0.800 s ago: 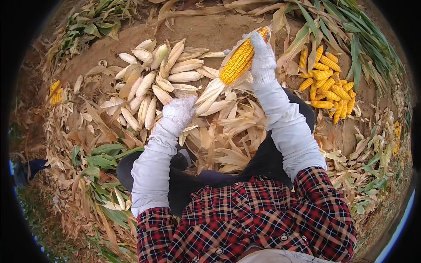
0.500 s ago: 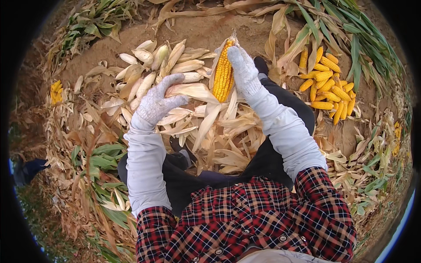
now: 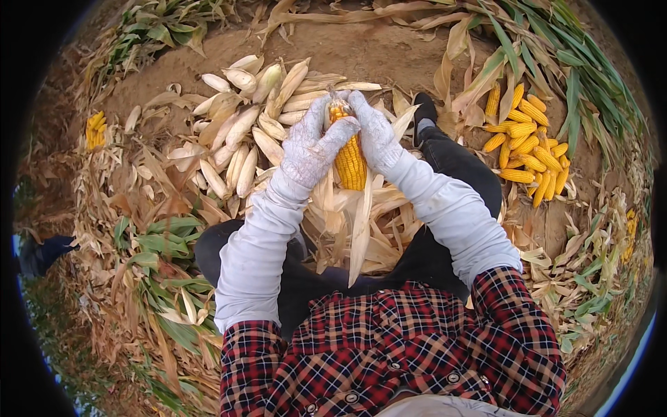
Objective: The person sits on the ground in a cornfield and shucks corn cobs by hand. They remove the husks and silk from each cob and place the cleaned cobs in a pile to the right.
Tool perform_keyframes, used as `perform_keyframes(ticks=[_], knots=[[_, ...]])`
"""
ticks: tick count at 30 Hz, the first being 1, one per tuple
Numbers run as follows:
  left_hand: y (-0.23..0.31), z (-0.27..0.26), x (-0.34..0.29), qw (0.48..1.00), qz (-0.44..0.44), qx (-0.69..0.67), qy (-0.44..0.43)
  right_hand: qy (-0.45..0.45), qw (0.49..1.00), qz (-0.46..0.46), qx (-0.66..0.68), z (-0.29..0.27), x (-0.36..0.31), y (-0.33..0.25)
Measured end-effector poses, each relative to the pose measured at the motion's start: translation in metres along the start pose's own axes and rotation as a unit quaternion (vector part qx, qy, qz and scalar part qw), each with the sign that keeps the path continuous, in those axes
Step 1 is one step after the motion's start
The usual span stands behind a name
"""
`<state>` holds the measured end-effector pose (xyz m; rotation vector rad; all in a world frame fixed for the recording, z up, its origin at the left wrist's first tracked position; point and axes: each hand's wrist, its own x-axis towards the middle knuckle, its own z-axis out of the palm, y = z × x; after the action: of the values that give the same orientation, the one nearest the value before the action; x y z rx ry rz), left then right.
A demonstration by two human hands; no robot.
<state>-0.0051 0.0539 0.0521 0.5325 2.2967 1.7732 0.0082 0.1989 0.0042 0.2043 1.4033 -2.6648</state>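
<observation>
Between my gloved hands is an ear of corn (image 3: 351, 163), its yellow kernels bare and its tip pointing away from me. My left hand (image 3: 313, 142) closes on it from the left, with the thumb across the upper kernels. From the right, my right hand (image 3: 376, 133) grips it near the tip. Pale husk leaves (image 3: 362, 229) hang down from its lower end toward my lap. Just beyond and left of my left hand lies a pile of ears still in pale husks (image 3: 240, 125).
Bare yellow ears lie heaped (image 3: 531, 149) on the soil at the right. Loose dry husks (image 3: 333, 243) cover the ground between my legs. Green corn stalks (image 3: 556, 55) lie at the far right, with more leaves (image 3: 167, 243) at left. A smaller yellow heap (image 3: 96, 131) sits far left.
My left hand has moved right and closed on the ear, having been open and apart. Both hands and the ear are nearer to me, and husk leaves now hang below it.
</observation>
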Motion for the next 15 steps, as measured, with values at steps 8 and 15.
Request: perform_keyframes(ticks=[8,15], knots=[[-0.016,0.016,-0.006,0.984,0.068,0.058,0.152,0.008,0.864,-0.335,-0.376,-0.019,-0.002,0.036],[-0.034,0.022,-0.004,0.968,0.089,0.047,0.230,-0.005,0.800,-0.397,-0.450,-0.020,-0.011,0.049]])
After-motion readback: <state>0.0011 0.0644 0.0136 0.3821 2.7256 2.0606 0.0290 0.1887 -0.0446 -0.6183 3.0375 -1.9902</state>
